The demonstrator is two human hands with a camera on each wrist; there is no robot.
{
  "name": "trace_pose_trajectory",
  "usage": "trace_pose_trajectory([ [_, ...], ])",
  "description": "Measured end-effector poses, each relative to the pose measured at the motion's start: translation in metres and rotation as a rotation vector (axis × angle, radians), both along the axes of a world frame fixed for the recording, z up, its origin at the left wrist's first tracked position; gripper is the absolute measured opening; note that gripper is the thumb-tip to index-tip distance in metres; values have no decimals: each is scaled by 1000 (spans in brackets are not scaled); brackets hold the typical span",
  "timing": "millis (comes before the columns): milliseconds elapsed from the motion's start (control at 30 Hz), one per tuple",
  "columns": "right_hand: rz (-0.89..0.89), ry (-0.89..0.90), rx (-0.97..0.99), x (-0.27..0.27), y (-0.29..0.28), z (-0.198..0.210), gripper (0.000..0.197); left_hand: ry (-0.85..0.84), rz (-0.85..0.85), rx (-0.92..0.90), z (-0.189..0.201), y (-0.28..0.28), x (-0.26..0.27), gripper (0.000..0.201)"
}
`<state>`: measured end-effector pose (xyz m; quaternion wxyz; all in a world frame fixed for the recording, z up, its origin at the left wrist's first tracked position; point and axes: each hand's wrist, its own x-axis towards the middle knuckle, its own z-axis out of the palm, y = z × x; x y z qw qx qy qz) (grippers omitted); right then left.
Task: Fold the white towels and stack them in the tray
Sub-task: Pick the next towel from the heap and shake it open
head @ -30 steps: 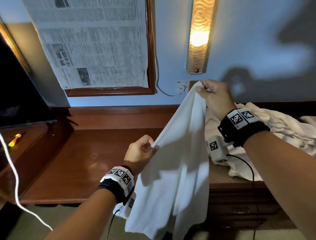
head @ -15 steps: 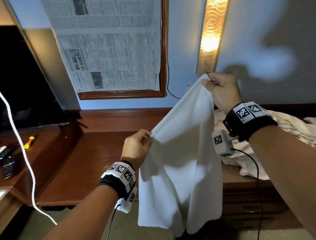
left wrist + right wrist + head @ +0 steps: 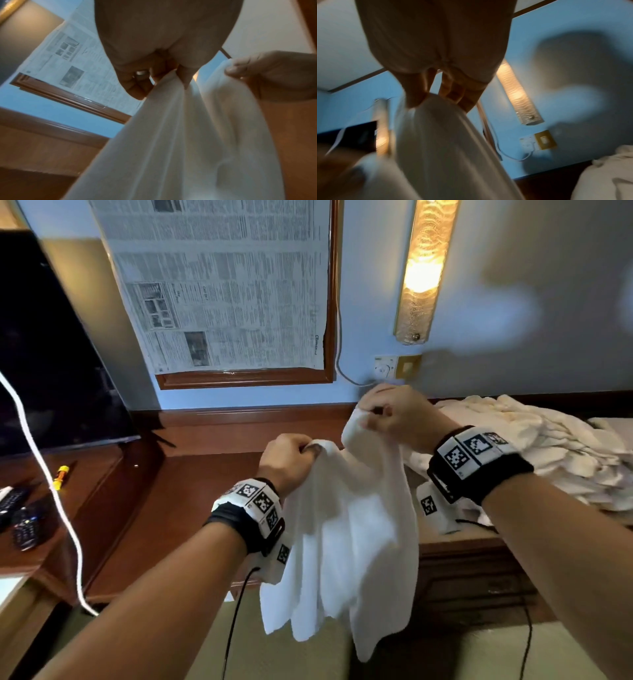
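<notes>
Right wrist view is blurred; the tray is not visible in any view. The left hand (image 3: 286,460) and right hand (image 3: 397,414) each pinch a top corner of a white towel (image 3: 349,542), which hangs in front of a wooden desk (image 3: 191,491). More towels (image 3: 548,453) lie heaped at right. Newspaper (image 3: 222,285) and a lit lamp (image 3: 423,268) hang on the blue wall.

head: forward-down, above desk | wrists: close, upward along palms | shared: white towel (image 3: 346,529)
</notes>
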<state>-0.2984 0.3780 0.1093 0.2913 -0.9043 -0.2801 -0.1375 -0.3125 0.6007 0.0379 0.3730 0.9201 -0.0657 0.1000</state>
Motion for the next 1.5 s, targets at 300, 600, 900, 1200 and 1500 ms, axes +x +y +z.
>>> trace_pose_trajectory([
  [300, 72, 47, -124, -22, 59, -46, 8, -196, -137, -285, -3, 27, -28, 17],
  [600, -47, -148, 116, -9, 73, -9, 28, 172, -110, -467, -103, 80, -80, 18],
  [900, -264, -89, 336, 6, 57, -14, 22, 349, 19, 39, -162, 115, -115, 20],
  [1200, -447, 151, 257, -19, -1, -74, 18, -77, 525, -488, -120, 190, -100, 12],
  [1500, -622, 355, 155, -36, -39, -169, 16, -36, 634, -432, -92, 238, -65, 16],
])
